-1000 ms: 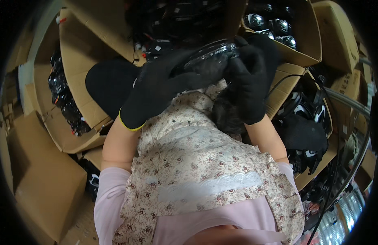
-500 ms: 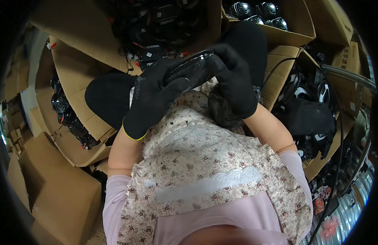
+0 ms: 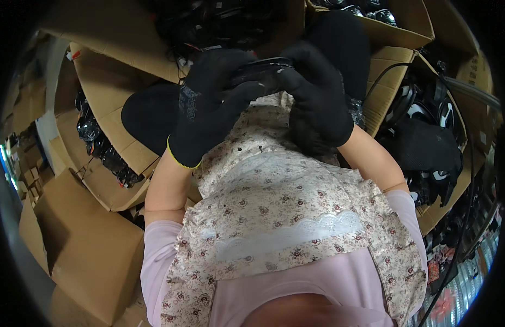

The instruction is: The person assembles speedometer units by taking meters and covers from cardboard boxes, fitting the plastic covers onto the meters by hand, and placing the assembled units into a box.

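Both hands wear black knit gloves and are raised over my lap. Between them they grip a glossy black elongated piece [image 3: 261, 67]; its exact kind is hidden by the gloves and the dim light. My left hand [image 3: 209, 98] is closed on its left end, with the thumb along the near side. My right hand [image 3: 319, 90] closes on the right end, thumb and fingers bent around its edge. A floral apron [image 3: 279, 191] covers my lap below the hands.
Ahead, an open carton [image 3: 116, 46] holds many dark pieces [image 3: 225, 22]. To the left lie black wrapped items [image 3: 94, 136] in another carton. At right, a carton [image 3: 391, 71] contains black-and-white rounded parts [image 3: 416, 111]; a black cable [image 3: 465, 218] runs down beside it.
The black piece has tipped so that mainly its thin edge shows now. Both hands have turned with it, still gripping. The whole view has shifted slightly.
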`<state>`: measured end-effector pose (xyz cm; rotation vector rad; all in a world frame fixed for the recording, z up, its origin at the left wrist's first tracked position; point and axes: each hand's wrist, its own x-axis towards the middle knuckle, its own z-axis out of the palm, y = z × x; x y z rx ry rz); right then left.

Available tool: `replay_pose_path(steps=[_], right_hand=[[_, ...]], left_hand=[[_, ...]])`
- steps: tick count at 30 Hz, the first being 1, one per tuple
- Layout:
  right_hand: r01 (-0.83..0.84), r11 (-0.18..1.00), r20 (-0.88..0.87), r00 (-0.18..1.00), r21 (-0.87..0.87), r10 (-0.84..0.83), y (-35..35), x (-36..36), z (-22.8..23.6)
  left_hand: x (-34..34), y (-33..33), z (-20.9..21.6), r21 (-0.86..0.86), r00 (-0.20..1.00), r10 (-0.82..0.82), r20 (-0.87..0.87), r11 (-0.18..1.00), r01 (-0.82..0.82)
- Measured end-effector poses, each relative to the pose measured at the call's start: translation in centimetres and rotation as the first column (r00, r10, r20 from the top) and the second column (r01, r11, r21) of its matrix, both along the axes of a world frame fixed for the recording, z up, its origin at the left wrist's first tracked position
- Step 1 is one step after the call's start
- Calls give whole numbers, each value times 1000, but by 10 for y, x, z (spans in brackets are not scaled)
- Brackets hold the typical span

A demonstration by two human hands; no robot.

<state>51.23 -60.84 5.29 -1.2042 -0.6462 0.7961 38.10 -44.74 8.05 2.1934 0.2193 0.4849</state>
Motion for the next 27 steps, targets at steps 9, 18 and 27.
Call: replay_pose_path(steps=[9,18,27], right_hand=[[24,998,210,978,-56,-11,-11,3,-9],[-79,986,-146,988,-147,57,14,10,-11],[-11,999,-130,992,-35,6,6,-1,-9]], left_hand=[[-4,-12,-12,27,998,25,-59,999,-24],[-22,13,-29,-894,931,365,-4,417,-167],[-4,8,-6,-352,946,309,96,900,-259]])
